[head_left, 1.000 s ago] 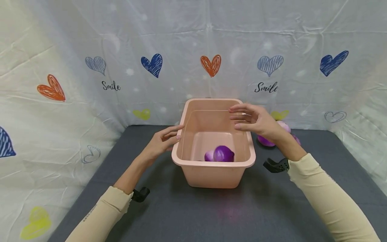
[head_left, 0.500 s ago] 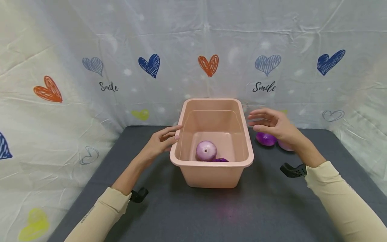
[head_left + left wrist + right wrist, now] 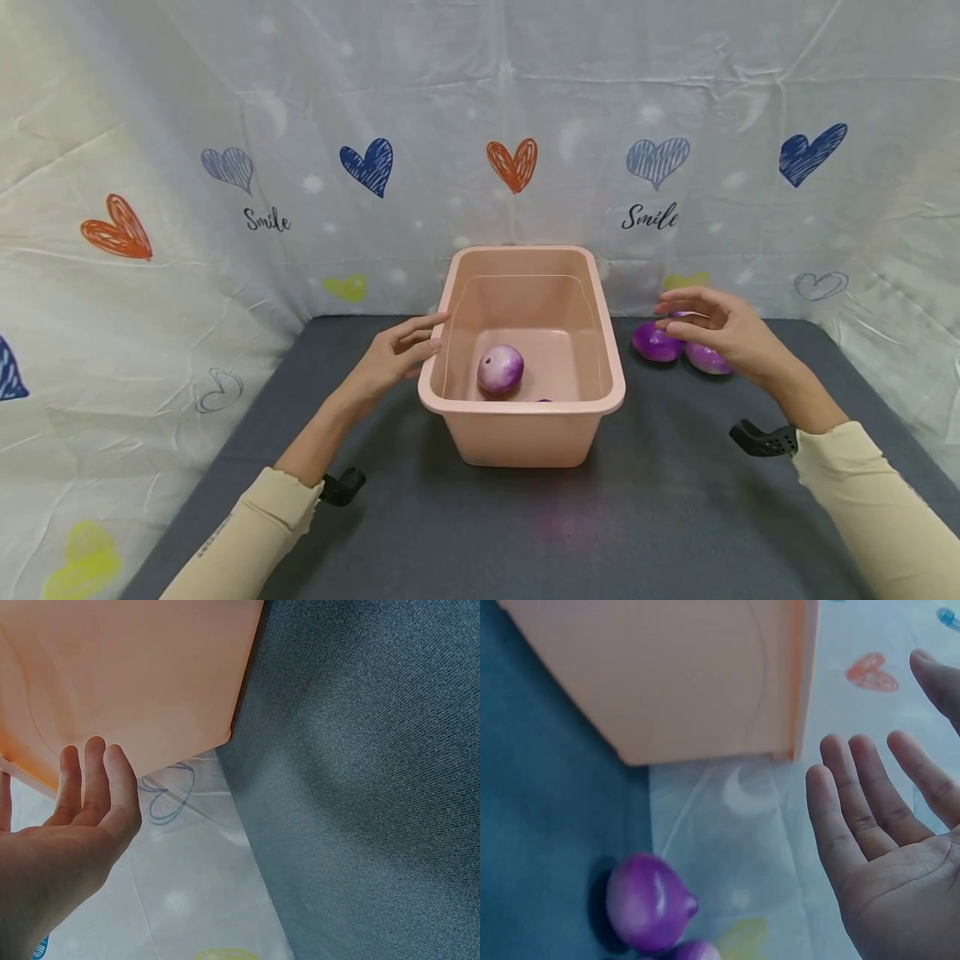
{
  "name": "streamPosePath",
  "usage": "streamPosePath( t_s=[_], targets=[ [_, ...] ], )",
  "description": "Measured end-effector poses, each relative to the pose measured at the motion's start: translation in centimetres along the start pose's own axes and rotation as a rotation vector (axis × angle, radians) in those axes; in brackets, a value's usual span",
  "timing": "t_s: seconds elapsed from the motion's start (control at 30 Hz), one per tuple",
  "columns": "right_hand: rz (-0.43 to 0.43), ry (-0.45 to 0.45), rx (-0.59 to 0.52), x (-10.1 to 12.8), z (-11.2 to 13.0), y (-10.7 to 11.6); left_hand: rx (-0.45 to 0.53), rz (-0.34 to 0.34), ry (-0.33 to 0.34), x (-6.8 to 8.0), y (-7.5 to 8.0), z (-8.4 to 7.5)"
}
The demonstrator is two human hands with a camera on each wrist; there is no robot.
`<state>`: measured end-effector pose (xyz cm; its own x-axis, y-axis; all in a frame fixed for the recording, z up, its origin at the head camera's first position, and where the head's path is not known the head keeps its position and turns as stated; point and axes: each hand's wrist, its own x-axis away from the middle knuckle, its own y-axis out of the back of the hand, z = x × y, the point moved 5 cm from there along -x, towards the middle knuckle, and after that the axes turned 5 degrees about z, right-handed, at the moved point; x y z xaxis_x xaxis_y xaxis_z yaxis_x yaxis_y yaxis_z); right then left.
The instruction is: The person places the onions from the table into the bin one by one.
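Note:
A pink plastic tub point(image 3: 595, 333) stands on the dark grey table. A purple-and-white onion point(image 3: 500, 369) lies inside it, with a sliver of a second purple one point(image 3: 543, 401) at the near wall. My left hand point(image 3: 399, 352) rests with straight fingers against the tub's left side point(image 3: 135, 682). My right hand point(image 3: 712, 327) hovers open, holding nothing, right of the tub and just above two purple onions point(image 3: 656, 342) on the table. The right wrist view shows the open palm point(image 3: 885, 847) and a purple onion point(image 3: 646, 901) below the tub's wall point(image 3: 690, 675).
A white cloth printed with hearts and "Smile" point(image 3: 649, 217) walls the table at the back and both sides. The grey table point(image 3: 525, 525) stretches in front of the tub.
My right hand has drawn away from above the tub to the right, down over the two onions on the table. The onion in the tub has rolled toward its middle.

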<state>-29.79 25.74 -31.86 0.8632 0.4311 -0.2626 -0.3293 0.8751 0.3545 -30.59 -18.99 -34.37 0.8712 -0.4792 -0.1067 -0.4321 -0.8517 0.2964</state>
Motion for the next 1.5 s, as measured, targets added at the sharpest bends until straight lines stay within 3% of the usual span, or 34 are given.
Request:
streamPosePath(
  t_s=[0.7, 1.5],
  targets=[
    [-0.047, -0.068, -0.002, 3.9, -3.0, 3.3, 0.033, -0.001, -0.004, 0.0, -0.1, -0.1],
    [-0.144, -0.173, 0.188, 8.5, -8.1, 6.5, 0.029, -0.005, 0.012, 0.1, -0.2, -0.4]
  ],
)
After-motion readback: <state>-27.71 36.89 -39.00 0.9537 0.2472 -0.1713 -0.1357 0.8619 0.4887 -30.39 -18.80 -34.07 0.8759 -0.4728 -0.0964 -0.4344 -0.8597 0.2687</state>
